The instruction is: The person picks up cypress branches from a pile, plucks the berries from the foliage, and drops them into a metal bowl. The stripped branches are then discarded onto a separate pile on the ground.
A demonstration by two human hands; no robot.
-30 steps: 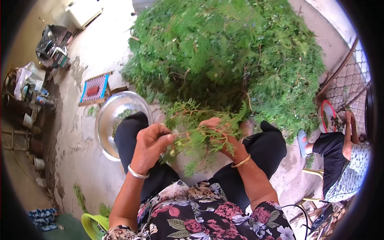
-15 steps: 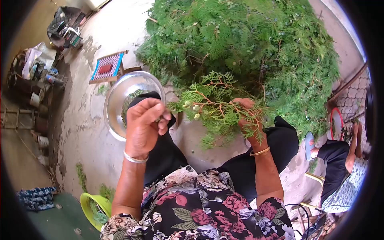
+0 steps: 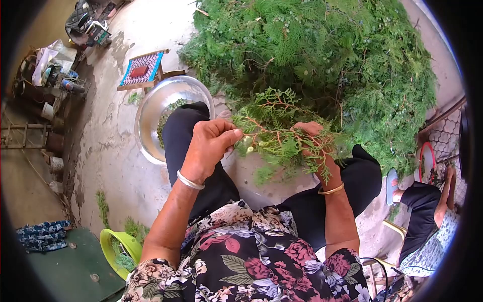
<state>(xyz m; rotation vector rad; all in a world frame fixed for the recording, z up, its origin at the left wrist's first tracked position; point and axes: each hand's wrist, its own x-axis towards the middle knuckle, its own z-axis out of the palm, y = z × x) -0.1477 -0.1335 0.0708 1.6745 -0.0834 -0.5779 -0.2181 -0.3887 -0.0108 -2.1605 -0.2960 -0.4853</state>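
Observation:
My right hand [image 3: 313,132] grips an arborvitae branch [image 3: 276,132] with flat green sprays and reddish stems, held above the ground between my knees. A few pale green cones [image 3: 249,146] hang at the branch's left end. Beside these cones, my left hand [image 3: 214,146] is closed in a pinch, thumb against forefinger; its fingertips hide what lies between them. Left of my hands, a wide shiny metal basin [image 3: 145,118] rests on the ground with small green bits inside. My left knee covers part of it.
A large heap of cut evergreen branches [image 3: 312,45] lies ahead. A low woven stool [image 3: 143,70] stands behind the basin. A yellow-green tub [image 3: 113,251] is at lower left. Another person [image 3: 427,216] sits at right, near a red-rimmed container [image 3: 427,158].
My left hand has moved right, from near the basin to the cones at the branch's end. My right hand keeps its hold on the branch. The view has shifted slightly.

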